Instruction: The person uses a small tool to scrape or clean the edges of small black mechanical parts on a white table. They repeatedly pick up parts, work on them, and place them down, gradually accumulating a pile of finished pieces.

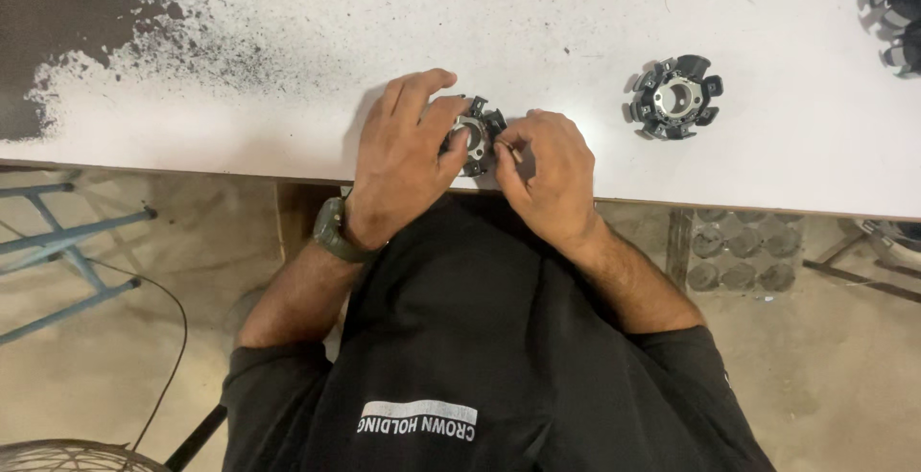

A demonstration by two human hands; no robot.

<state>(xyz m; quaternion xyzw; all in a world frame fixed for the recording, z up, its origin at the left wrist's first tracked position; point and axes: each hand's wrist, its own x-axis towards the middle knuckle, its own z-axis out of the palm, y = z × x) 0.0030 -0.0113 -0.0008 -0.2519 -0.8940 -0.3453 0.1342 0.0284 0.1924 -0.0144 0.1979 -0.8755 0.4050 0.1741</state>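
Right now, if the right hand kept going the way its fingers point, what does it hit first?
The right hand points its fingers left, toward the round black-and-metal part that the left hand holds. It would meet that part first; its fingertips look already at the part's edge, though contact is unclear.

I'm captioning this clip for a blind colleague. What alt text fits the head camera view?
Seen from above, a person's left hand and right hand hold a round black-and-silver part at the near edge of a white table. A matching part lies to the right, and dark speckles cover the table's left corner.
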